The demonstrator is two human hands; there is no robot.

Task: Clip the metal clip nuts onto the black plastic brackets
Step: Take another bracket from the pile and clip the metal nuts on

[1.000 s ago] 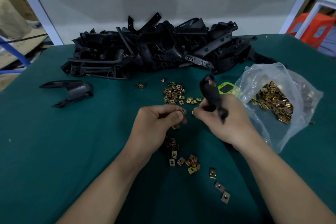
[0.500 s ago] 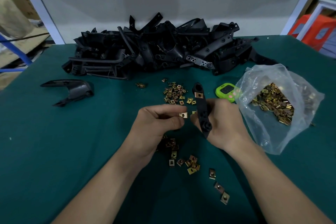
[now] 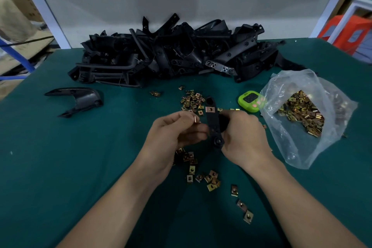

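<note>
Starting nearest you, loose clip nuts lie scattered on the green cloth between your forearms; a dragged wrist could sweep them out of reach. Just beyond, your left hand pinches one clip nut between curled thumb and forefinger, just beside the black bracket, which your right hand grips round its middle. A fitted nut already sits near the bracket's upper end. Your pinch covers little of the nut, so if you push it on crooked it will likely spring away or seat off its hole. Farther out lie another scatter of nuts, a green timer and an open plastic bag of nuts; a swing of your right elbow could spill that bag. Farthest, the bracket heap looks tangled, so pulling one out may drag others onto the nuts.
</note>
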